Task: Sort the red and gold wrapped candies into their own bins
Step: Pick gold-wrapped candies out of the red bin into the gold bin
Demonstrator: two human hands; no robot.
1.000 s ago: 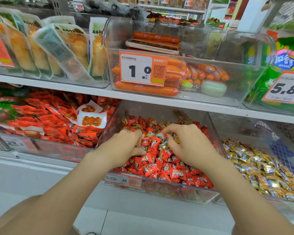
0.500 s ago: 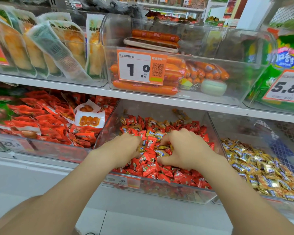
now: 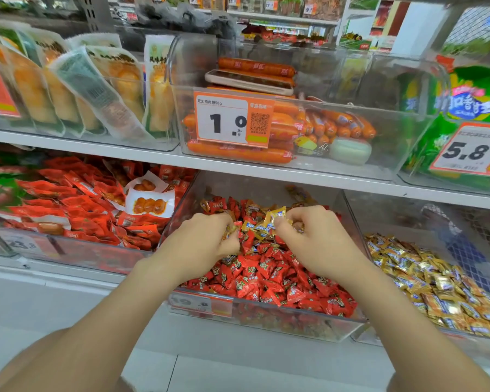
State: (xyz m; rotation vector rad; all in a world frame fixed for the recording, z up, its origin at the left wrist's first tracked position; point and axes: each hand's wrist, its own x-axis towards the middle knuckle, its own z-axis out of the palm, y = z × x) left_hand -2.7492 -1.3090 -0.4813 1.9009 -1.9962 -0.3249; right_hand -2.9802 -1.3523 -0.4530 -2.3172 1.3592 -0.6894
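Note:
A clear bin (image 3: 266, 321) on the lower shelf holds a heap of red wrapped candies (image 3: 269, 275) with several gold ones mixed in at the back. Both hands are over this bin. My right hand (image 3: 311, 239) pinches a gold wrapped candy (image 3: 276, 216) between thumb and fingers, lifted just above the heap. My left hand (image 3: 201, 241) has its fingers curled round gold wrapped candies (image 3: 230, 230). To the right, another clear bin (image 3: 359, 339) holds only gold wrapped candies (image 3: 436, 284).
A bin of red snack packets (image 3: 77, 210) stands left of the candy bin. The shelf above carries bins of sausages (image 3: 280, 131), pale packaged snacks (image 3: 96, 89) and green bags (image 3: 470, 108). Orange price tags hang on the bin fronts.
Both hands have dug through the candies at the back of the red bin. The right hand has lifted a gold candy out of the heap; the left has gathered gold ones.

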